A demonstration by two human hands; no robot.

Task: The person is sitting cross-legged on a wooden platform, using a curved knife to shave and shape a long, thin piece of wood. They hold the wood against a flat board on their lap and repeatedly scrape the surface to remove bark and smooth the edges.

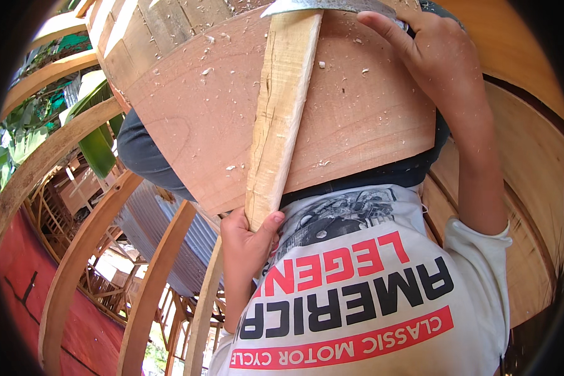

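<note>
My left hand [247, 241] is closed around the near end of a pale strip of wood [282, 106], thumb lying along its side. The strip runs away from me over a reddish plywood board [188, 131] on my lap. Its right edge looks freshly cut and lighter. Across its far end lies the wide metal blade of a knife [323, 7], partly cut off by the picture's top edge. At the right, my right hand [442, 47] grips the knife, its thumb stretched along the blade. The handle is hidden by the hand.
Wood shavings [232, 167] are scattered over the board. Slatted planks [163, 25] lie beyond it. Wooden railing bars [94, 250] curve along the left, with banana leaves [97, 147] and corrugated metal sheet [163, 232] outside. Wooden panelling [507, 188] stands at my right.
</note>
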